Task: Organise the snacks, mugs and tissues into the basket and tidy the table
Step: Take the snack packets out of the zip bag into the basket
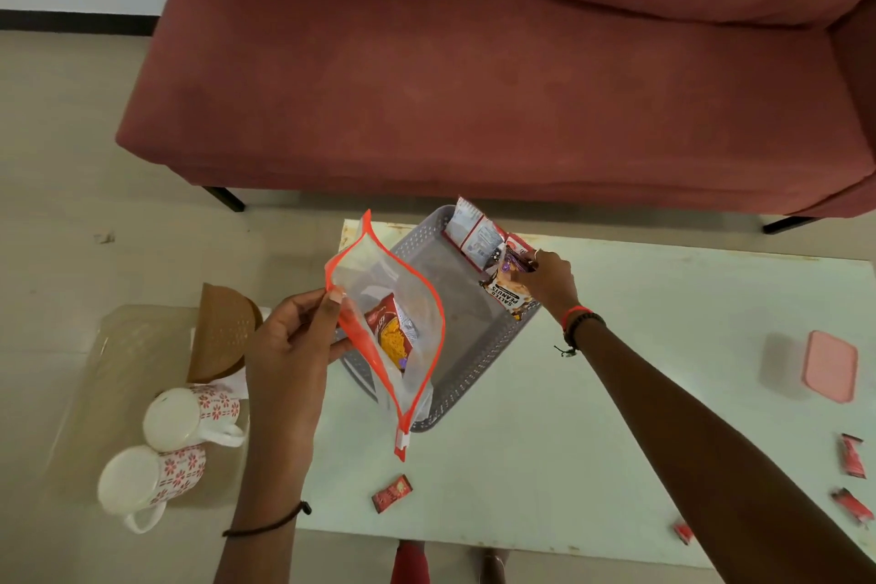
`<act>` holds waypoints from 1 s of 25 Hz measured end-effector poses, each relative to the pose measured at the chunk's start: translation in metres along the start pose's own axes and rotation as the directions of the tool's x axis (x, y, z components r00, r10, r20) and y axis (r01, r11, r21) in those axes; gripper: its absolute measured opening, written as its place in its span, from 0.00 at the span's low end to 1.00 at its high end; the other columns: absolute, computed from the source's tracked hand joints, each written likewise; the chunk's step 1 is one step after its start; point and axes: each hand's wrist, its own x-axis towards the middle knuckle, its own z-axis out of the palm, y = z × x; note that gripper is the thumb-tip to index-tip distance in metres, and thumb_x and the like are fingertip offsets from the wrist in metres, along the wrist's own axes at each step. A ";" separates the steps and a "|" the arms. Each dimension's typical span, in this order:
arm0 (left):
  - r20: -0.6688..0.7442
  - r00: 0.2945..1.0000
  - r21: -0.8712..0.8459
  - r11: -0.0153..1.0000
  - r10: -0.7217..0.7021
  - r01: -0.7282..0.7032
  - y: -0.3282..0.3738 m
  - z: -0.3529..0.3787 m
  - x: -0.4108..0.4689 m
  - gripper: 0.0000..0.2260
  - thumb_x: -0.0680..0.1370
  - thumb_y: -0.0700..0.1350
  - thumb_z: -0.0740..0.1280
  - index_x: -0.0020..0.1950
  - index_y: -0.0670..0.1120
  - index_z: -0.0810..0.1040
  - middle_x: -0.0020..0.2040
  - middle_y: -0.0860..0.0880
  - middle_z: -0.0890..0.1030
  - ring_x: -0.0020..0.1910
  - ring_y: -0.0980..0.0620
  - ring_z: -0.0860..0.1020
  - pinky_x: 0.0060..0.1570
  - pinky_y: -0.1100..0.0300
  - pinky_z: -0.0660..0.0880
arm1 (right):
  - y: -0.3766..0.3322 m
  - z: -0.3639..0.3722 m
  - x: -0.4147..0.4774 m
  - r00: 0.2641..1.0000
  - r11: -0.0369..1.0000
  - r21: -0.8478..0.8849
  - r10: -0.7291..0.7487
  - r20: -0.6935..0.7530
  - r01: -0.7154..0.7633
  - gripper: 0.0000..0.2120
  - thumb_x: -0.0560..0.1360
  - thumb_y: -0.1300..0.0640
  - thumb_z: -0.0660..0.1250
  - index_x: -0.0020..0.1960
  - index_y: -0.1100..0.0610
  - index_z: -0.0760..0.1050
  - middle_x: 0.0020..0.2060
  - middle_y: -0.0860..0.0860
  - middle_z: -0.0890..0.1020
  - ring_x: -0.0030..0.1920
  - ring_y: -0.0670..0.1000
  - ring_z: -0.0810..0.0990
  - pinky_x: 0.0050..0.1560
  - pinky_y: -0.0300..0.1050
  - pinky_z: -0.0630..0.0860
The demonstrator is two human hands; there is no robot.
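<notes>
A grey perforated basket [467,370] sits on the white table [545,455]. My left hand [289,346] holds up a clear zip pouch with orange edges [398,337]; its mouth gapes, and a red snack packet [391,330] shows inside. My right hand [547,277] reaches over the basket's right wall and grips a small purple-wrapped snack [514,262]. A salted peanuts packet [508,296] and white-and-red sachets [476,232] stand against that wall. Two floral mugs with lids [185,415] [142,481] lie on their sides at the left.
Small red sachets lie loose on the table: one near the front [391,493], others at the right edge [851,460] [853,505]. A pink-lidded box [829,365] stands at the right. A brown round object [223,332] rests beside the mugs. A red sofa [474,76] stands behind the table.
</notes>
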 end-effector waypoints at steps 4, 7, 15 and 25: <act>0.033 0.999 -0.013 1.000 -0.020 0.021 -0.002 -0.003 0.005 0.22 0.67 0.56 0.67 0.52 0.41 0.79 0.43 0.44 0.83 0.40 0.51 0.84 0.41 0.60 0.82 | 0.002 0.023 0.016 0.998 0.997 -0.063 -0.051 0.033 0.053 0.19 0.71 0.52 0.72 0.57 0.61 0.79 0.51 0.58 0.84 0.51 0.57 0.82 0.54 0.50 0.79; 0.046 0.998 -0.029 0.999 -0.036 0.037 -0.007 -0.005 0.006 0.19 0.69 0.53 0.66 0.52 0.41 0.79 0.44 0.42 0.83 0.42 0.49 0.83 0.43 0.59 0.82 | 0.001 0.035 0.022 0.999 0.996 -0.075 -0.043 0.031 0.045 0.15 0.72 0.53 0.71 0.55 0.61 0.79 0.49 0.58 0.84 0.50 0.57 0.82 0.52 0.50 0.79; 0.041 0.997 -0.041 0.997 -0.064 0.066 -0.008 -0.008 0.011 0.17 0.69 0.51 0.66 0.52 0.42 0.79 0.46 0.42 0.83 0.44 0.48 0.84 0.42 0.59 0.82 | -0.003 0.059 0.012 0.990 0.940 -0.340 -0.074 -0.123 0.028 0.15 0.76 0.51 0.62 0.55 0.61 0.77 0.53 0.59 0.82 0.56 0.60 0.78 0.55 0.55 0.78; 0.034 0.997 -0.006 0.998 -0.070 0.070 -0.011 -0.008 0.000 0.14 0.68 0.53 0.66 0.49 0.48 0.80 0.44 0.48 0.85 0.43 0.51 0.85 0.41 0.60 0.82 | -0.006 0.044 0.003 0.974 0.870 -0.491 -0.151 -0.171 0.049 0.17 0.76 0.54 0.63 0.63 0.59 0.73 0.60 0.59 0.77 0.63 0.60 0.73 0.64 0.58 0.71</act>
